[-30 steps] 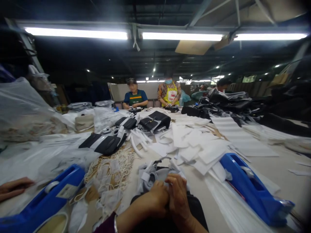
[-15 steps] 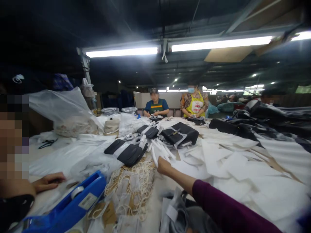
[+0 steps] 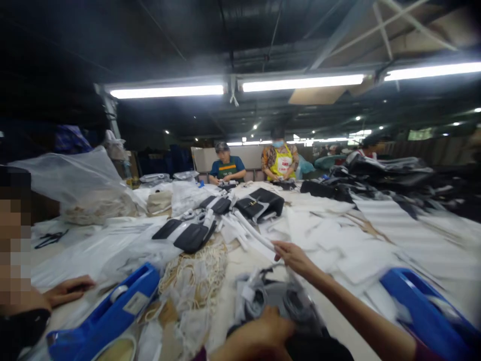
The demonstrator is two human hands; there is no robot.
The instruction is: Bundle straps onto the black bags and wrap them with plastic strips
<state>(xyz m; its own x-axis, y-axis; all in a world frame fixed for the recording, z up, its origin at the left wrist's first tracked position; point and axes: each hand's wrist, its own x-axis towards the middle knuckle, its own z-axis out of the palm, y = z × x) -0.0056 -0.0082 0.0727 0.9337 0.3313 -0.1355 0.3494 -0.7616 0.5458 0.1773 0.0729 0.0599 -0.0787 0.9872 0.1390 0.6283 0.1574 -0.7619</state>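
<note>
A white strip (image 3: 256, 232) is pinched at its near end by the right hand (image 3: 292, 256). The bag (image 3: 311, 342) is set toward the table's (image 3: 230, 283) near edge, partly covered by the left hand (image 3: 265, 331); grip there cannot be told. A blue dispenser (image 3: 107, 313) is placed toward the left edge.

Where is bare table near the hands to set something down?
Clearest: the narrow tabletop strip between the tangled cords and the grey bundle at the left hand. Crowded: beyond it, white strips and black bags; past the right hand, white sheets. Left of the rightmost blue dispenser, can't tell table from sheet.
</note>
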